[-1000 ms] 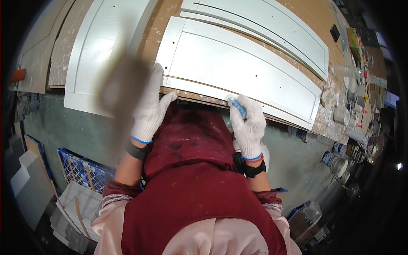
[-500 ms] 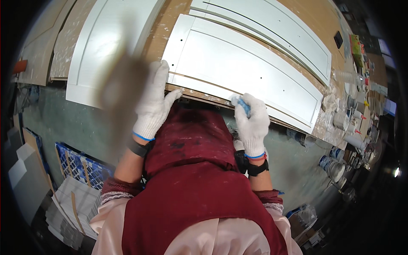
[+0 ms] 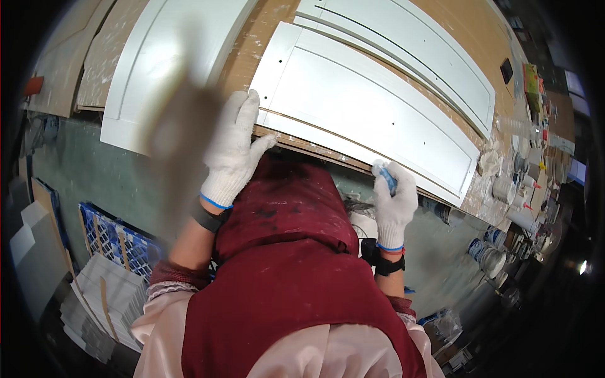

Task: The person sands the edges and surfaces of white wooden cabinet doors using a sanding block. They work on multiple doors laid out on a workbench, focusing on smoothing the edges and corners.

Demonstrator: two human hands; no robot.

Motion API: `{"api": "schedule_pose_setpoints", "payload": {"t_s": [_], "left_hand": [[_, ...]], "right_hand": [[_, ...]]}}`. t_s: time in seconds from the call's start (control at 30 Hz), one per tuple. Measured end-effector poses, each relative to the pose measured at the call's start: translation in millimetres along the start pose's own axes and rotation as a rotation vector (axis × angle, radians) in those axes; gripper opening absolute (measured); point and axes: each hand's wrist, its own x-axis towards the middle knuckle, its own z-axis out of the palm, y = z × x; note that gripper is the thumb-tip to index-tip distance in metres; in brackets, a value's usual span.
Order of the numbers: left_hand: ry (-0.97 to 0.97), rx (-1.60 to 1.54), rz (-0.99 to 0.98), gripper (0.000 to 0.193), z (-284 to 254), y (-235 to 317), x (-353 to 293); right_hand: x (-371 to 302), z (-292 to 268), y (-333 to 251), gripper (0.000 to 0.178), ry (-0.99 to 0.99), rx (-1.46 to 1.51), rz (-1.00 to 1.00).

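Left gloved hand (image 3: 230, 151) spread; right gloved hand (image 3: 396, 205) gripping blue pad (image 3: 389, 181)

The hands are apart, at the lower edge of a white framed panel (image 3: 359, 97), upper centre of frame. Another white panel (image 3: 435, 57) lies beyond it, upper right.

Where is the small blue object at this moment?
In the head view, right of centre, the blue object is in the gloved right hand, at the near edge of the white panel closest to the person's apron.

Near panel (image 3: 359, 104) on bench (image 3: 476, 25), btwn 2nd panel (image 3: 133, 82) (L) & tubs (image 3: 504, 190) (R).
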Motion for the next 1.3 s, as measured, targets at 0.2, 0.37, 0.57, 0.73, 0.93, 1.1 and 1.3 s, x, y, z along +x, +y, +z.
{"api": "schedule_pose_setpoints", "payload": {"t_s": [0.2,0.37,0.57,0.73,0.93,1.1,1.3], "left_hand": [[0.025,-0.035,0.061,0.077,-1,-9,-1],[-0.015,-0.035,0.020,0.076,-5,-6,1],[-0.009,0.007,0.017,0.076,-2,-9,-1],[0.037,0.016,0.040,0.077,1,-12,-2],[0.098,0.002,0.076,0.074,3,-11,-3],[0.077,-0.019,0.065,0.072,-2,-9,-3],[0.098,-0.038,0.065,0.072,-3,-8,-4]], "right_hand": [[-5,5,-12,0.023,-0.046,0.376,-0.058],[17,17,-56,0.022,-0.139,0.170,-0.362],[21,36,-71,0.019,-0.193,0.172,-0.324],[22,25,-64,0.016,-0.220,0.047,-0.290],[17,30,-67,0.016,-0.159,0.156,-0.343],[19,29,-61,0.019,-0.165,0.001,-0.299],[17,28,-70,0.018,-0.175,0.135,-0.305]]}}
